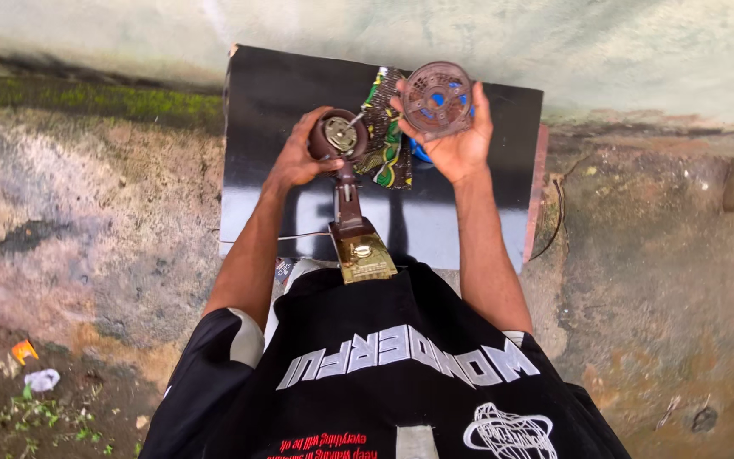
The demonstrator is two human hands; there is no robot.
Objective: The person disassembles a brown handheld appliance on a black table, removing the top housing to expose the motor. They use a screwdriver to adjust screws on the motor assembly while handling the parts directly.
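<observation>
Your left hand (303, 153) wraps around the round head of a brown fan-like motor unit (343, 140), whose stem runs down to a brass-coloured base (365, 257) at your lap. Your right hand (456, 140) is curled round a brown perforated disc (437, 99), raised just beside the motor. Patterned cloth (388, 136) lies between them on the black table (273, 102).

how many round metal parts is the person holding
2. A brown perforated disc is in the right hand, raised over the black board. A round head with a brass centre is in the left hand.
</observation>
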